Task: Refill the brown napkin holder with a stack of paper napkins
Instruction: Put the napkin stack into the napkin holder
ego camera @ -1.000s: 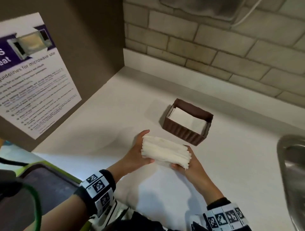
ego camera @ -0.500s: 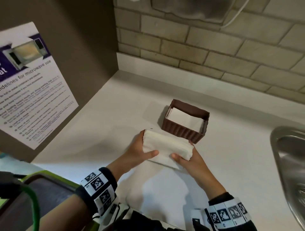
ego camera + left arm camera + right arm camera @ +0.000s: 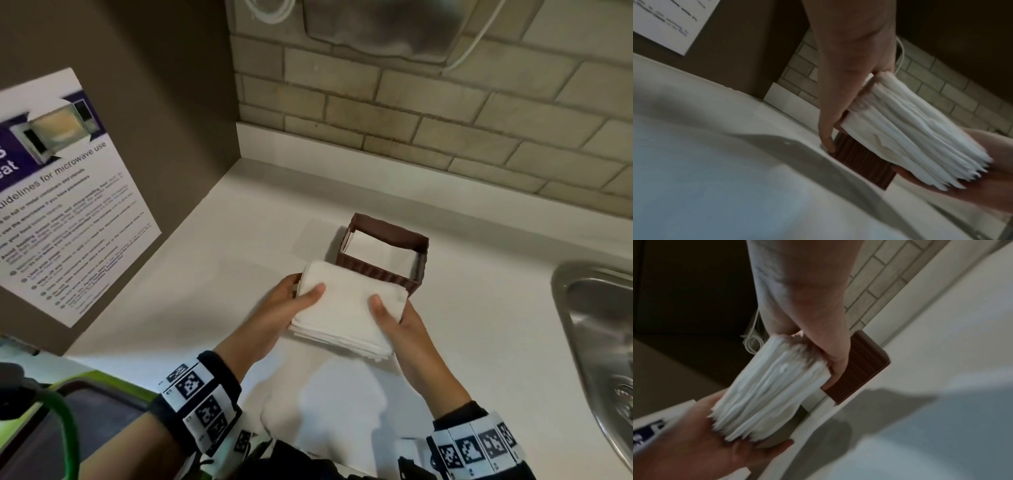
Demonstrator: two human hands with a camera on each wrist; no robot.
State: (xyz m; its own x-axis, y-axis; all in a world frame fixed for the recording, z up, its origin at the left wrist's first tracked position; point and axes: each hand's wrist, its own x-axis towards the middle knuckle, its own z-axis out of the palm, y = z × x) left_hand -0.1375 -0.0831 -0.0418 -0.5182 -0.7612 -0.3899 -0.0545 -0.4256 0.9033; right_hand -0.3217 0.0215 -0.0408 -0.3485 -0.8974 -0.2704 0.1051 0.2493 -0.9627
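1. Paper, white and soft: the napkin stack point(image 3: 346, 305) is a thick pile of loose folded sheets, held in the air just near of the brown napkin holder point(image 3: 383, 255), its far edge overlapping the holder's near wall in the head view.
2. Grip state: left hand point(image 3: 284, 306) and right hand point(image 3: 402, 320) each clamp one end of the stack, thumbs on top, fingers underneath. Both grips hold the stack and nothing else.
3. Handling judgement: light, compressible, no stiffness of its own. Sheets can fan, slide or sag in the middle if the pinch loosens. The loose edges already look ragged in the wrist views point(image 3: 920, 139).
4. Where to hold: the two opposite ends, squeezed through the full thickness, so that the pile goes in square. Fingers underneath will need to slip out as it enters.
5. Holder: ribbed, open-topped, square, with some white napkins lying low inside. It looks light and may shift if nudged.
6. Surface: pale smooth worktop point(image 3: 212, 274), probably slippery under the holder.
7. Room: brick-pattern wall point(image 3: 445, 120) at the far side, brown panel with a microwave notice point(image 3: 65, 192) on the left, steel sink point(image 3: 596, 325) on the right.
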